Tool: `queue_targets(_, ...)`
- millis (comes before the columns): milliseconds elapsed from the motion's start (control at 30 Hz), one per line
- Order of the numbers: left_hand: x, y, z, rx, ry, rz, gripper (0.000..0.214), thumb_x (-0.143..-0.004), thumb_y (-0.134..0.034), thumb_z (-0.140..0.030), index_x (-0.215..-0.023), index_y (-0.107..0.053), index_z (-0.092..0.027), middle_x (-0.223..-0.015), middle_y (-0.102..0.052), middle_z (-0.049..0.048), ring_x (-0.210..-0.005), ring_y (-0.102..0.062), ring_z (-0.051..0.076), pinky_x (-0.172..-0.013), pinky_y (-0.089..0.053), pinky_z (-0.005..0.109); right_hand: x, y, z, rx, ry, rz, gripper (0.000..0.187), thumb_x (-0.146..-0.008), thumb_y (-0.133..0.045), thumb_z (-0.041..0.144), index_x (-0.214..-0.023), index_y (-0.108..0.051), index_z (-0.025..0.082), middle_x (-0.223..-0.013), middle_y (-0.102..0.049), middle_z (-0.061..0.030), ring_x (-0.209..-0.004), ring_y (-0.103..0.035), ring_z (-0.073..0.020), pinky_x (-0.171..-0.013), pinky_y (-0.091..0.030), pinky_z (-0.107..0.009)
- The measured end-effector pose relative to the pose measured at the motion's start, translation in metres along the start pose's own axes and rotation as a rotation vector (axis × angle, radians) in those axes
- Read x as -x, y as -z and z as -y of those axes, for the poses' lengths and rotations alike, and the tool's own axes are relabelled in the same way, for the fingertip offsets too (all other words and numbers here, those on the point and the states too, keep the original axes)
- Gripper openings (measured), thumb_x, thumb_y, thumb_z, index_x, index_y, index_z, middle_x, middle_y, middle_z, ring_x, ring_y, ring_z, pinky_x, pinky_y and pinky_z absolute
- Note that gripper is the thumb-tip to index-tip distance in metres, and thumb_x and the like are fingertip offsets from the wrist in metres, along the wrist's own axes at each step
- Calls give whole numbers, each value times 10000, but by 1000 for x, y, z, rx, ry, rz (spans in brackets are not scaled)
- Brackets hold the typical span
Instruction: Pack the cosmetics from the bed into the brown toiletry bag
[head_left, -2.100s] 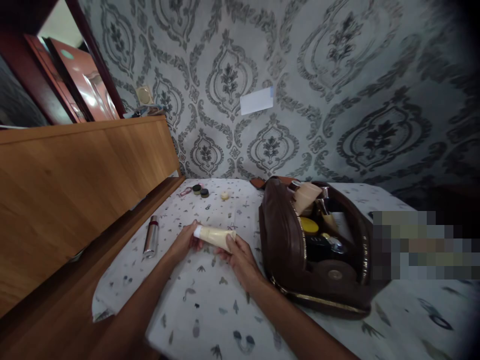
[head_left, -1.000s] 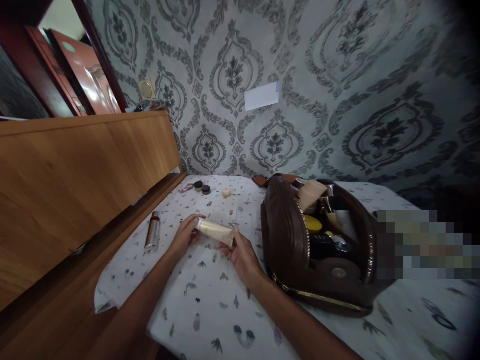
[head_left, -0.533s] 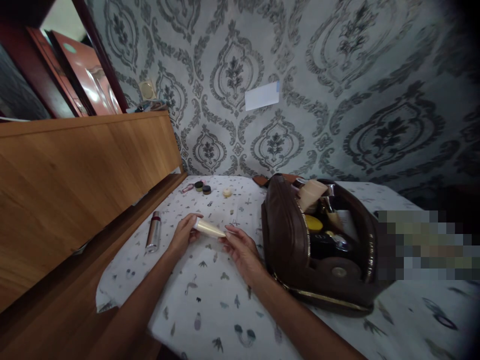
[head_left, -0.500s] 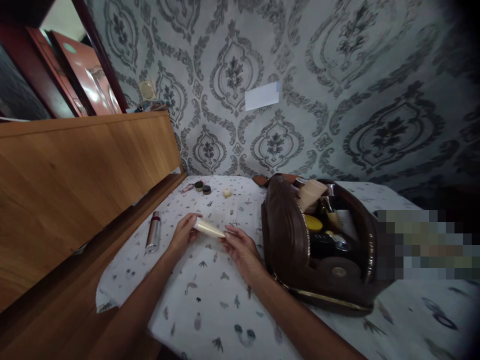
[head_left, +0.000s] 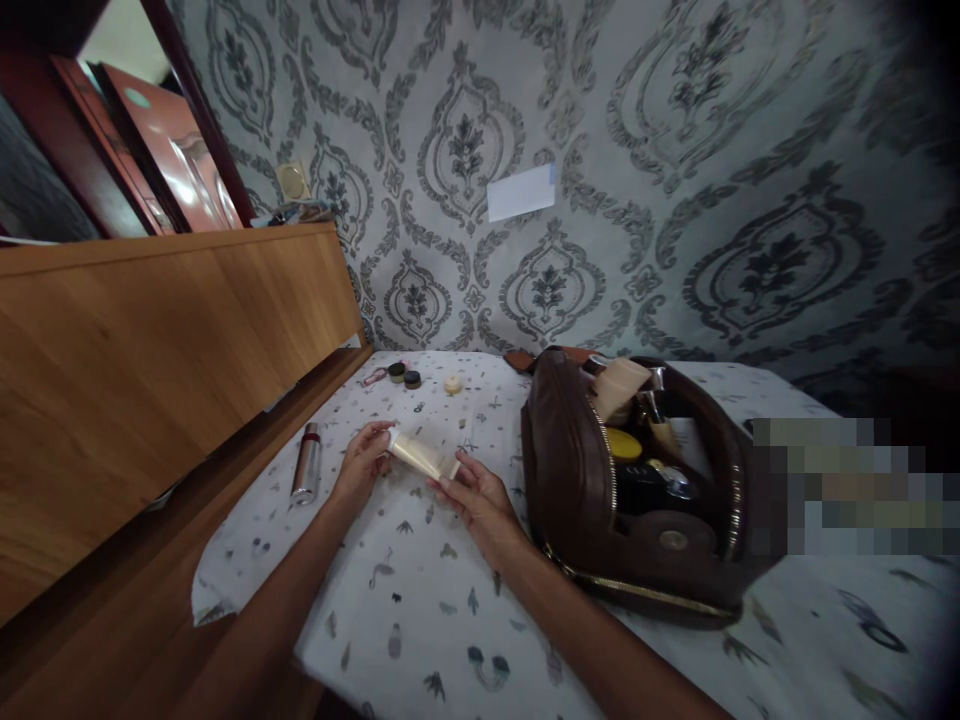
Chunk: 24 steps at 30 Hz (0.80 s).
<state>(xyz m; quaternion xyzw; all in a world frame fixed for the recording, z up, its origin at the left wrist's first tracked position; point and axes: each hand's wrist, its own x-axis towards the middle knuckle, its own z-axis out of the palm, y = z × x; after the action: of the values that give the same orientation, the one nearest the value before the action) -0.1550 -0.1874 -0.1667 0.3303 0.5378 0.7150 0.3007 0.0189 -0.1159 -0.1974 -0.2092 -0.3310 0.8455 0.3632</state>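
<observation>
at centre frame, above the sheet (head_left: 420, 610), the left hand (head_left: 358, 468) grasps the cap end of a tube (head_left: 417, 457) and the right hand (head_left: 474, 497) pinches its flat end; an open bag (head_left: 566, 470) lies just right.

A single camera, worn on the person's head, looked forward and down along both forearms, across the printed cloth (head_left: 420, 600) toward the patterned wall (head_left: 675, 150). It sat close. The left hand (head_left: 358, 468), the right hand (head_left: 474, 496) and the cream tube (head_left: 418, 457) they gripped fell just below mid-frame, between the wooden panel (head_left: 150, 350) and the brown bag (head_left: 570, 480).
</observation>
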Motion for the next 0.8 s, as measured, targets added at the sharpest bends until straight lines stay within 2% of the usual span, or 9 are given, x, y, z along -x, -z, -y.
queue_targets(167, 1, 0, -1, 7, 9, -2, 423, -694, -772, -403, -1014, -650, -156, -768, -567, -4, -569, -477, 70, -439, -328, 165, 2, -2, 3, 23, -26, 34, 680, -531, -876, 195, -1123, -543, 185, -1065, -701, -70, -767, -731, -203, -697, -591, -296)
queue_targets(433, 2, -2, 0, 65, 47, 24, 463, -685, -802, -424, -1030, -671, -145, -832, -595, 21, -625, -531, 84, -466, -395, 153, 3, -4, 7, 53, 25, 78, 644, -550, -852, 194, -1105, -526, 220, -915, -706, -14, -716, -719, -180, -599, -519, -232)
queue_targets(800, 0, -6, 2, 51, 41, 40, 407, -720, -775, -445, -1013, -657, -187, -868, -543, -1, -678, -502, 90, -502, -429, 161, 6, -6, 12, 70, 0, 51, 694, -578, -854, 255, -1191, -530, 258, -908, -688, -10, -748, -692, -166, -622, -481, -225)
